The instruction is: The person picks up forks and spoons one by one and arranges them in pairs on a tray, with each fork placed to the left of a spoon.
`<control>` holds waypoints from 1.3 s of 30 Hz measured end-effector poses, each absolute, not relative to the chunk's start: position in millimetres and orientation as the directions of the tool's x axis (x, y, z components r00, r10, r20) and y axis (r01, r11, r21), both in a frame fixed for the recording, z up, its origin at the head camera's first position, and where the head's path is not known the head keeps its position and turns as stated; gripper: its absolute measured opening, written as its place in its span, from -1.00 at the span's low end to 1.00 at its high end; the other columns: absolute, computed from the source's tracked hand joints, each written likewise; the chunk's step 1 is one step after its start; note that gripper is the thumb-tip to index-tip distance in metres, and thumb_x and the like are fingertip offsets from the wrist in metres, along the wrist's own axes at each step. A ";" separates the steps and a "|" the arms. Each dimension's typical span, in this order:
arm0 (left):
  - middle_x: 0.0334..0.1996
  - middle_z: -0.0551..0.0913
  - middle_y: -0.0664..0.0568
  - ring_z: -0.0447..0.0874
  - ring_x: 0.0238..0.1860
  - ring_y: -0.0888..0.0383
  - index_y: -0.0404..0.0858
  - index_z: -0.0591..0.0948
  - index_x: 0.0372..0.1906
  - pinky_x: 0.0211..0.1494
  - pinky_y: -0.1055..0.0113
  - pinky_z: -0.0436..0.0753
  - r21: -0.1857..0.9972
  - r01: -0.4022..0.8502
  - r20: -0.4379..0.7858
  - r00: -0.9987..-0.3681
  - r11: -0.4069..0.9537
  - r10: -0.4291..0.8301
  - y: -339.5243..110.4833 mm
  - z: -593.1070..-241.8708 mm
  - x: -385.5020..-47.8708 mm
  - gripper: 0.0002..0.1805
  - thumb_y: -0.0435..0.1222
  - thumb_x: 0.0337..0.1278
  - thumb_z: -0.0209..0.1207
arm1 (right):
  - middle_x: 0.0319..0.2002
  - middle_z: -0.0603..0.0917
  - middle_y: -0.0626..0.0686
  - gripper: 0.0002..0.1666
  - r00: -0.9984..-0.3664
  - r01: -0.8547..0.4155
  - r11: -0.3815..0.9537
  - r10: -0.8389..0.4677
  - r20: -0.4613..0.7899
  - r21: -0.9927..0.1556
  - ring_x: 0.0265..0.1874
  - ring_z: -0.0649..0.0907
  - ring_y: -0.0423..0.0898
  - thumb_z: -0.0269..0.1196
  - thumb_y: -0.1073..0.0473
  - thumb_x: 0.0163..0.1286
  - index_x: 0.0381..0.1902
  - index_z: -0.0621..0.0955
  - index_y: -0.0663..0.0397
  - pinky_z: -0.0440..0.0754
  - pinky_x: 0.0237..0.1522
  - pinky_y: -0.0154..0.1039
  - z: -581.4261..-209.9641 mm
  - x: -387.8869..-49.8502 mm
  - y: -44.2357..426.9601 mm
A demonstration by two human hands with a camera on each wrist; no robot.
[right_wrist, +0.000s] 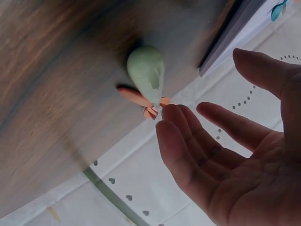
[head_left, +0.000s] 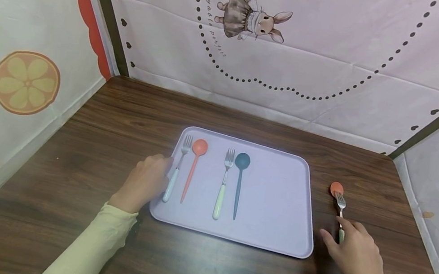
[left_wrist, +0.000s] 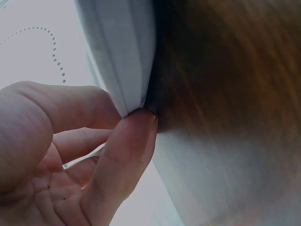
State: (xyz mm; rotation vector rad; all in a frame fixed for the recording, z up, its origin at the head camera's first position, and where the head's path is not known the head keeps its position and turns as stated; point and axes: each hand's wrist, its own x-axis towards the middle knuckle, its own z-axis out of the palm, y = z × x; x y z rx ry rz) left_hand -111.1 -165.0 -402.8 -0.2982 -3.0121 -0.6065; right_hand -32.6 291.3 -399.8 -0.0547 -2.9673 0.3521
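At a dark brown wood-grain table [head_left: 79, 157], I pinch the left rim of a pale lavender rectangular tray [head_left: 277, 198] with rounded corners between the thumb and fingers of my left hand [head_left: 147, 178], a pale yellow-green sleeve [head_left: 91, 244] drawn to the wrist. My right hand [head_left: 357, 250] is spread, thumb well apart from the loosely bent fingers, over a metal fork with a pale green handle [head_left: 341, 210] lying on the wood between the tray's right edge and the right edge of the table; whether my fingertips touch it, I cannot tell. The fork's tines lie over the round bowl of an orange spoon [head_left: 336, 188]. Four more pieces lie on the tray, tops toward its far edge: nearest the left edge, a metal fork with a pale blue handle [head_left: 177, 170], just beside it a slim coral spoon [head_left: 191, 165], then, around the middle, a second green-handled metal fork [head_left: 220, 196] and a dark teal spoon [head_left: 239, 184]. Along the table's far edge hangs white fabric [head_left: 165, 40] printed with a rabbit in a dress [head_left: 257, 21].
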 end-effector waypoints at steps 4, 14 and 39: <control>-0.53 0.47 -0.11 0.44 -0.56 -0.03 -0.45 0.63 -0.16 -0.57 0.09 0.49 0.383 0.192 0.083 -0.981 0.904 0.174 -165.1 -403.4 -111.2 -0.78 -0.58 0.07 0.11 | -0.10 0.57 0.51 -0.30 -0.991 0.028 0.976 0.056 0.122 -0.216 -0.24 0.60 0.53 0.48 -0.01 0.19 0.07 0.59 0.46 0.52 -0.40 0.39 -400.6 -32.4 295.1; -0.51 0.49 -0.12 0.45 -0.54 -0.02 -0.47 0.64 -0.10 -0.55 0.10 0.51 0.382 0.183 0.065 -0.983 0.906 0.171 -165.1 -401.9 -111.6 -0.76 -0.56 0.11 0.12 | -0.42 0.53 0.31 -0.51 -0.996 0.019 0.979 0.037 0.084 -0.201 -0.44 0.59 0.38 0.46 0.08 0.21 -0.12 0.63 0.42 0.50 -0.55 0.30 -401.9 -33.3 304.6; -0.49 0.50 -0.12 0.46 -0.53 -0.01 -0.48 0.64 -0.02 -0.53 0.13 0.53 0.388 0.172 0.055 -0.985 0.905 0.163 -165.3 -403.4 -111.8 -0.71 -0.57 0.13 0.12 | -0.17 0.68 0.44 -0.55 -0.999 0.050 0.970 0.043 -0.033 -0.239 -0.22 0.64 0.46 0.41 0.25 0.18 -0.06 0.63 0.51 0.54 -0.39 0.33 -403.5 -43.1 317.5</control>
